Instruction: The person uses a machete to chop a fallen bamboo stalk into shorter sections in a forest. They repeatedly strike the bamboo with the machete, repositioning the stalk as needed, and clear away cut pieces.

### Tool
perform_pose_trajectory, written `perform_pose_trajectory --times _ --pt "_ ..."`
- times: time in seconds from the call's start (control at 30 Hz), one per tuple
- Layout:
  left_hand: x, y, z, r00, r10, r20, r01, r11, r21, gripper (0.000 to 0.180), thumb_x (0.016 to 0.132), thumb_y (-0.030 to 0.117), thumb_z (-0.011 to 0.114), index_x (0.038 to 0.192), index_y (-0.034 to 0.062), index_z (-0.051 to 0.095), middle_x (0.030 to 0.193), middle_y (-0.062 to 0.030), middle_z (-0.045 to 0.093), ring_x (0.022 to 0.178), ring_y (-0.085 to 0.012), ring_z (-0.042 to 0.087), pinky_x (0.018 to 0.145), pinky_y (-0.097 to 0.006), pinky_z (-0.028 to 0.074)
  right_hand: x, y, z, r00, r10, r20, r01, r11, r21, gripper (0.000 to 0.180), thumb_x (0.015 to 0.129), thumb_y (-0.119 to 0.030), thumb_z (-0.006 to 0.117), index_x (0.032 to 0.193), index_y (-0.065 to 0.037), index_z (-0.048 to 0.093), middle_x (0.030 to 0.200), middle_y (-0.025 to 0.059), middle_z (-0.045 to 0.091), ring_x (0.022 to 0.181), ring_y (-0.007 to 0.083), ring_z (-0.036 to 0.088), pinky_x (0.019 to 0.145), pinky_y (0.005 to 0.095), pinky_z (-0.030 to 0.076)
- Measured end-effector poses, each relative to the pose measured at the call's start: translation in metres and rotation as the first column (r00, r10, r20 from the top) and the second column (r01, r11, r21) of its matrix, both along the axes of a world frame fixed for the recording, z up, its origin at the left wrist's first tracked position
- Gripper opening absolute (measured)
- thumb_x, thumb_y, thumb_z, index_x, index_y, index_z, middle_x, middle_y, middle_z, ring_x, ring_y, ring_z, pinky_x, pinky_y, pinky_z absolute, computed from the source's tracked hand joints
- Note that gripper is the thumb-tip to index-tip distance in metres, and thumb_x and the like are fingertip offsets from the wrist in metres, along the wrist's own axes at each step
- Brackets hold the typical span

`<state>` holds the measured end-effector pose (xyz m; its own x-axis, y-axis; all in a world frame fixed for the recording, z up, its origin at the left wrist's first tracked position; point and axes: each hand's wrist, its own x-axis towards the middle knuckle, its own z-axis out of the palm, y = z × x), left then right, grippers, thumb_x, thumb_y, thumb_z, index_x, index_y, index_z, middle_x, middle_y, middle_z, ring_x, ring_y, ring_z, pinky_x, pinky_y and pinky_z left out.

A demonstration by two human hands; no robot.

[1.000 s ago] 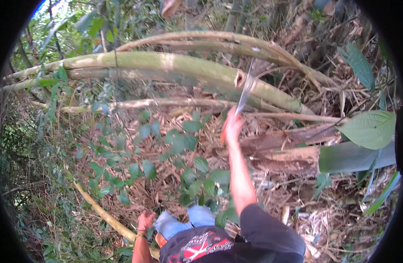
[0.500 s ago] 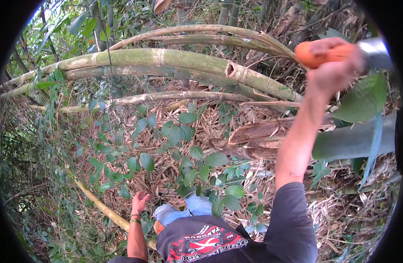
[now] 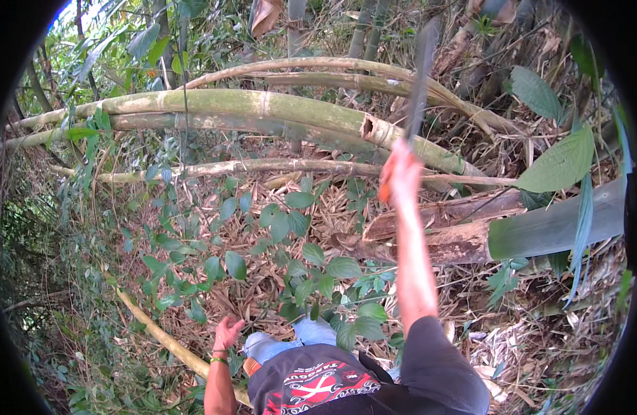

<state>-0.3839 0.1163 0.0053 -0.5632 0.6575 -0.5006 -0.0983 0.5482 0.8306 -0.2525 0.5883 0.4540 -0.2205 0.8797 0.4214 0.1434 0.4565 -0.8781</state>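
My right hand [image 3: 401,171] is wrapped round the orange handle of a machete, with my arm stretched forward. The machete's long grey blade [image 3: 422,83] points up and away, blurred by motion. It passes in front of a thick green bamboo stem [image 3: 263,105], close to a dark hole in it; whether blade and stem touch, I cannot tell. My left hand [image 3: 226,334] hangs low beside my knee, fingers apart and holding nothing. A thin yellow bamboo pole [image 3: 159,333] lies on the ground close to that hand.
More bent stems [image 3: 297,166] cross ahead of me. A thick cut bamboo trunk [image 3: 553,228] lies at the right, with a split brown piece [image 3: 429,242] by its end. Leafy plants [image 3: 311,266] grow through dry leaf litter, and a large leaf [image 3: 560,162] hangs at the right.
My right hand has swung the machete from the upper right down and leftward, so the blade now points up instead of right. My left hand has barely moved.
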Motion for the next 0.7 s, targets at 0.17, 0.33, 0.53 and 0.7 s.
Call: perform_pose_trajectory --times 0.17,0.33,0.53,0.7 --pt "-0.015 0.006 -0.001 1.0 0.019 0.024 -0.019 1.0 -0.012 0.06 0.084 0.038 0.077 0.123 -0.0047 0.061 0.107 -0.0189 0.072 0.095 -0.0238 0.07 0.083 -0.034 0.056 -0.016 -0.039 0.229 0.892 0.348 -0.289 -0.106 0.782 0.614 0.06 0.097 -0.059 0.041 0.069 -0.007 0.05 0.051 0.001 0.045 0.043 0.0155 0.045 0.047 0.0317 0.04" --pt "0.013 0.005 0.012 0.997 0.059 0.045 -0.057 0.997 -0.051 0.065 0.083 0.039 0.078 0.128 -0.0036 0.059 0.113 -0.0195 0.071 0.102 -0.0242 0.068 0.087 -0.035 0.055 -0.025 0.017 0.022 0.909 0.1 -0.404 0.16 0.812 0.561 0.054 0.096 -0.054 0.046 0.081 -0.003 0.056 0.057 0.0043 0.05 0.051 0.0184 0.049 0.051 0.0355 0.042" --pt "0.029 -0.005 0.033 0.997 0.034 0.063 -0.029 0.997 -0.073 0.065 0.083 0.039 0.079 0.128 -0.0032 0.059 0.114 -0.0218 0.07 0.108 -0.0277 0.068 0.093 -0.037 0.053 -0.027 0.008 -0.178 0.988 -0.037 0.149 0.094 0.913 -0.397 0.039 0.096 -0.039 0.059 0.075 -0.007 0.058 0.058 0.0052 0.056 0.054 0.0182 0.057 0.049 0.0364 0.044" --pt "-0.005 0.002 0.035 0.995 0.051 0.081 -0.052 0.999 0.011 0.06 0.086 0.038 0.076 0.125 -0.0044 0.06 0.115 -0.0176 0.069 0.107 -0.0249 0.066 0.093 -0.036 0.053 -0.015 0.009 -0.025 0.994 -0.113 0.001 0.112 0.992 0.058 0.051 0.098 -0.048 0.056 0.063 -0.012 0.053 0.049 0.0008 0.05 0.046 0.0142 0.055 0.046 0.0305 0.044"
